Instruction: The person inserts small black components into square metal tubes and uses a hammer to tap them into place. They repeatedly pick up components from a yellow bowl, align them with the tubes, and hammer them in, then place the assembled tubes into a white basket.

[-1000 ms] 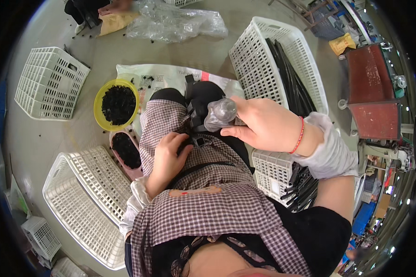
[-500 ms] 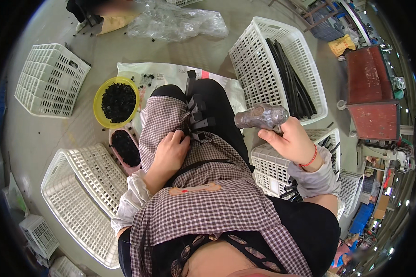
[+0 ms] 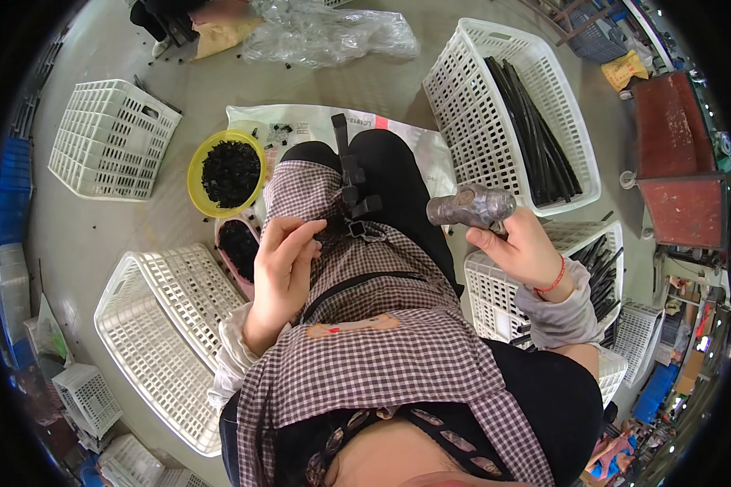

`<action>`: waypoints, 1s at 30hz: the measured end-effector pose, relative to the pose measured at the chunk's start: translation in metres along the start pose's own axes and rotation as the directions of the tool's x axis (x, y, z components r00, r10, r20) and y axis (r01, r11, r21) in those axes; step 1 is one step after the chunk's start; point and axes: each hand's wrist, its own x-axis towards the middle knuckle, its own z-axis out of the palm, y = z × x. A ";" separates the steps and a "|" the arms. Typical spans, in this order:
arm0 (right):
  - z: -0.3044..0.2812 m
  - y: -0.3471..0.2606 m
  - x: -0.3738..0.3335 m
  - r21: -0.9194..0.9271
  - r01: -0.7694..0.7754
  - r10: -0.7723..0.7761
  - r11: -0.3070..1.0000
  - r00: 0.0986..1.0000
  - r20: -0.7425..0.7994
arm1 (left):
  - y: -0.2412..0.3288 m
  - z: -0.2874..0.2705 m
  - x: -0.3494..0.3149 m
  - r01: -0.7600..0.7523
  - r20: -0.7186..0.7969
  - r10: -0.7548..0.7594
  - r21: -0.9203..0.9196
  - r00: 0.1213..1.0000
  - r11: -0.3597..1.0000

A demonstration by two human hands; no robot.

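Note:
In my right hand [image 3: 529, 253] is a hammer, its worn metal head [image 3: 471, 207] raised beside my right thigh and its handle hidden by the fingers. My left hand [image 3: 286, 264] hovers above my left thigh, thumb and fingers pinched together; whatever they hold is too small to make out. Several black square tubes [image 3: 352, 174] stand between my knees, and one open square end [image 3: 356, 230] points up at me, just right of the left fingertips. A checked apron [image 3: 382, 357] covers my lap.
At the left, a yellow bowl [image 3: 193, 183] and a pink tub [image 3: 252, 280] hold small black parts. White crates [image 3: 158, 333] stand on both sides; the far right crate [image 3: 471, 114] carries long black tubes. A white sack [image 3: 300, 118] lies underfoot. Clear plastic [image 3: 333, 36] lies farther off.
My left hand has lifted off the tube ends on my lap and drawn its fingers into a pinch. The black tubes have shifted slightly. The hammer stays raised in my right hand.

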 end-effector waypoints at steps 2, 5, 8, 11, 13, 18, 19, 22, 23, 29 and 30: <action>-0.002 -0.002 -0.001 0.009 -0.033 0.033 0.999 0.999 0.016 | 0.013 -0.002 0.006 -0.040 -0.038 0.040 0.006 0.998 0.999; -0.002 -0.003 -0.002 0.037 -0.054 0.053 0.998 0.998 0.018 | 0.033 0.004 0.016 -0.063 -0.066 0.060 -0.050 0.996 0.997; -0.003 -0.003 -0.004 0.030 -0.046 0.046 0.998 0.999 0.001 | 0.042 0.000 0.027 -0.195 0.088 0.184 0.131 0.979 0.972; -0.004 -0.001 -0.005 0.026 -0.039 0.039 0.999 0.999 -0.001 | 0.047 0.002 0.034 -0.265 0.126 0.242 0.222 0.962 0.938; -0.004 0.001 -0.005 0.038 -0.026 0.026 0.999 1.000 -0.003 | 0.049 0.002 0.036 -0.277 0.144 0.246 0.265 0.959 0.924; -0.002 0.005 -0.003 0.069 -0.007 0.008 0.998 1.000 -0.013 | 0.053 0.002 0.040 -0.300 0.173 0.254 0.341 0.951 0.891; -0.002 0.005 -0.003 0.073 0.001 0.001 0.997 1.000 -0.014 | 0.054 0.001 0.041 -0.286 0.181 0.235 0.345 0.955 0.894; -0.005 0.004 -0.001 0.124 -0.108 0.102 0.986 0.993 0.052 | 0.054 0.002 0.041 -0.253 0.197 0.192 0.356 0.961 0.900; -0.005 0.004 -0.001 0.118 -0.081 0.077 0.990 0.996 0.036 | 0.053 0.004 0.042 -0.250 0.200 0.188 0.355 0.962 0.901; -0.001 0.009 -0.002 0.113 -0.023 0.024 0.993 1.000 -0.002 | 0.051 0.010 0.042 -0.179 0.199 0.112 0.362 0.974 0.915; -0.001 0.008 -0.002 0.117 -0.023 0.023 0.993 1.000 -0.004 | 0.051 0.010 0.041 -0.164 0.198 0.096 0.364 0.976 0.917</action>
